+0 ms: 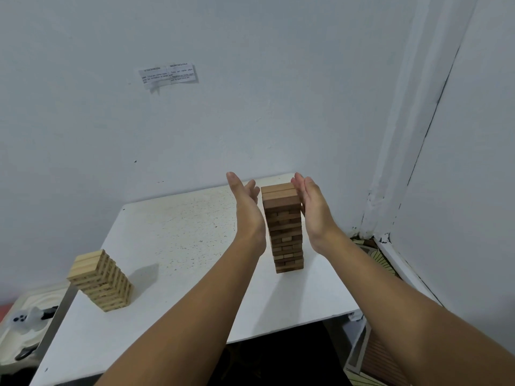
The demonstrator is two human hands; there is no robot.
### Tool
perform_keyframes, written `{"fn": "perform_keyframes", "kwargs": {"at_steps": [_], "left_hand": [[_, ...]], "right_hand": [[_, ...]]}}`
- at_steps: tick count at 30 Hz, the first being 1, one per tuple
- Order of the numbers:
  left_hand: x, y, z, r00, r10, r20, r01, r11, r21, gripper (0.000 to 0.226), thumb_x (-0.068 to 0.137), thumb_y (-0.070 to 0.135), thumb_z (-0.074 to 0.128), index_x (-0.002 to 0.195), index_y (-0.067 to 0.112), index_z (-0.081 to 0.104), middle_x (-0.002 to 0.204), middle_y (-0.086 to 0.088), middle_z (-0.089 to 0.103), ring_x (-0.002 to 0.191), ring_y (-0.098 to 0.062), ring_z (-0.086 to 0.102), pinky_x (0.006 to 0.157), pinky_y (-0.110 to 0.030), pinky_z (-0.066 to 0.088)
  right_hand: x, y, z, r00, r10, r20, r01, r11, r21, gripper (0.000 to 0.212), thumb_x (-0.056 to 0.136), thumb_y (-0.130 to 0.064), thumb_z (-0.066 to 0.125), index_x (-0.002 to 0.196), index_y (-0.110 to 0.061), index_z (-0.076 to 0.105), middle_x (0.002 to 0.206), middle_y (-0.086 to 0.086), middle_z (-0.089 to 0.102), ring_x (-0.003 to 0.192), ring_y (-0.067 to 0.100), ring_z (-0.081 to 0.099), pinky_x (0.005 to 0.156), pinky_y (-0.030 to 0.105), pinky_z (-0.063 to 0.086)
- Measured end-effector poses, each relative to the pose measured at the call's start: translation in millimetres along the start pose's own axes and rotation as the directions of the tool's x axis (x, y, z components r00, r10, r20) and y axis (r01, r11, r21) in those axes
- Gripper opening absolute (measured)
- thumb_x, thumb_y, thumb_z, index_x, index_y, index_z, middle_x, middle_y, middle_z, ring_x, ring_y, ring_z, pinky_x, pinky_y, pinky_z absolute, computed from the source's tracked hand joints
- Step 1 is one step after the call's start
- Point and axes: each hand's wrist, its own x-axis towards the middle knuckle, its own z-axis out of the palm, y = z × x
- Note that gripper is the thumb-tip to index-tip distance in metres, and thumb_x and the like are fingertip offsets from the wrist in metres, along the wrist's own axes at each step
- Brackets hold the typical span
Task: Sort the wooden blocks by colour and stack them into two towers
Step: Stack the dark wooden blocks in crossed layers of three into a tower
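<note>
Matt wooden towers [282, 227], speckled table [178, 218]

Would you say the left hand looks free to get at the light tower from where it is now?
Probably yes. The left hand is open and holds nothing beside the dark tower, and only bare table lies between it and the light tower on that same side.

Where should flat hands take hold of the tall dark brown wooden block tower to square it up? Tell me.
Press the tall dark brown wooden block tower on its two opposite upright faces, from left and right, with flat palms as the left hand and right hand are posed. It is slim, tall and made of loose blocks, so a one-sided push would probably topple it.
</note>
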Motion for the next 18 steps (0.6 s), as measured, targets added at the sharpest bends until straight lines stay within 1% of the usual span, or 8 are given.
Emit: {"fn": "perform_keyframes", "kwargs": {"at_steps": [2, 4, 8, 10, 12, 14, 16, 18], "left_hand": [[2, -1, -7, 0.999, 0.023, -0.039, -0.022, 0.999, 0.03, 0.093, 0.094, 0.082, 0.008, 0.151, 0.023, 0.051, 0.151, -0.001, 0.054, 0.148, -0.018, 0.04, 0.127, -0.051, 0.019], [4, -2, -16, 0.998, 0.037, -0.052, -0.034, 0.998, 0.049, 0.093, 0.094, 0.082, 0.007, 0.149, 0.023, 0.053, 0.146, -0.001, 0.058, 0.144, -0.021, 0.044, 0.126, -0.053, 0.02], [7, -11, -37, 0.997, 0.06, -0.047, -0.056, 0.996, 0.071, 0.087, 0.097, 0.078, 0.01, 0.136, 0.021, 0.063, 0.127, -0.005, 0.069, 0.127, -0.022, 0.058, 0.12, -0.046, 0.034], [8, -17, -51, 0.999, 0.044, -0.028, -0.041, 0.994, 0.105, 0.074, 0.104, 0.069, 0.016, 0.128, 0.021, 0.066, 0.118, -0.007, 0.072, 0.117, -0.022, 0.064, 0.115, -0.042, 0.04], [9, -26, -64, 1.0, 0.011, -0.013, -0.008, 0.976, 0.218, 0.049, 0.11, 0.047, 0.027, 0.125, 0.021, 0.066, 0.117, -0.006, 0.071, 0.115, -0.021, 0.064, 0.114, -0.043, 0.043], [12, -38, -77, 1.0, -0.02, 0.02, 0.01, 0.905, 0.426, 0.032, 0.108, 0.027, 0.038, 0.129, 0.023, 0.062, 0.124, -0.003, 0.067, 0.116, -0.018, 0.062, 0.112, -0.042, 0.045], [14, -50, -90, 0.992, -0.075, 0.099, 0.004, 0.815, 0.579, 0.03, 0.106, 0.02, 0.049, 0.134, 0.026, 0.057, 0.132, -0.002, 0.063, 0.117, -0.017, 0.059, 0.107, -0.038, 0.047], [15, -57, -101, 0.965, -0.174, 0.195, 0.001, 0.747, 0.664, 0.04, 0.102, 0.018, 0.057, 0.14, 0.027, 0.052, 0.135, -0.002, 0.059, 0.116, -0.017, 0.057, 0.101, -0.036, 0.046]], "right_hand": [[1, 1, -4, 1.0, 0.0, -0.013, 0.0, 1.0, -0.023, 0.057, 0.108, -0.054, 0.017, 0.159, -0.033, 0.032, 0.162, -0.014, 0.036, 0.149, 0.003, 0.029, 0.126, 0.037, 0.014], [3, 2, -8, 1.0, -0.005, -0.023, 0.004, 0.999, -0.046, 0.057, 0.109, -0.052, 0.014, 0.159, -0.031, 0.032, 0.162, -0.013, 0.036, 0.15, 0.006, 0.028, 0.126, 0.04, 0.012], [3, 8, -19, 0.999, -0.002, -0.041, -0.001, 0.998, -0.065, 0.057, 0.11, -0.051, 0.012, 0.159, -0.031, 0.033, 0.162, -0.011, 0.037, 0.15, 0.009, 0.029, 0.126, 0.043, 0.012], [2, 13, -26, 0.998, 0.003, -0.057, -0.007, 0.997, -0.074, 0.056, 0.11, -0.05, 0.012, 0.158, -0.031, 0.034, 0.161, -0.01, 0.038, 0.149, 0.009, 0.03, 0.127, 0.044, 0.012], [0, 22, -34, 0.997, 0.022, -0.075, -0.029, 0.996, -0.085, 0.055, 0.11, -0.049, 0.014, 0.156, -0.031, 0.038, 0.159, -0.008, 0.042, 0.148, 0.01, 0.033, 0.126, 0.045, 0.013], [-6, 32, -41, 0.995, 0.051, -0.086, -0.06, 0.992, -0.115, 0.052, 0.11, -0.048, 0.018, 0.152, -0.032, 0.044, 0.154, -0.007, 0.047, 0.145, 0.01, 0.037, 0.125, 0.045, 0.015], [-11, 43, -50, 0.994, 0.08, -0.08, -0.093, 0.982, -0.165, 0.046, 0.109, -0.048, 0.024, 0.147, -0.035, 0.049, 0.149, -0.007, 0.051, 0.144, 0.011, 0.038, 0.123, 0.045, 0.016], [-14, 53, -59, 0.993, 0.111, -0.037, -0.117, 0.959, -0.26, 0.044, 0.11, -0.043, 0.028, 0.15, -0.034, 0.045, 0.152, -0.006, 0.047, 0.147, 0.014, 0.034, 0.12, 0.042, 0.017]]}}
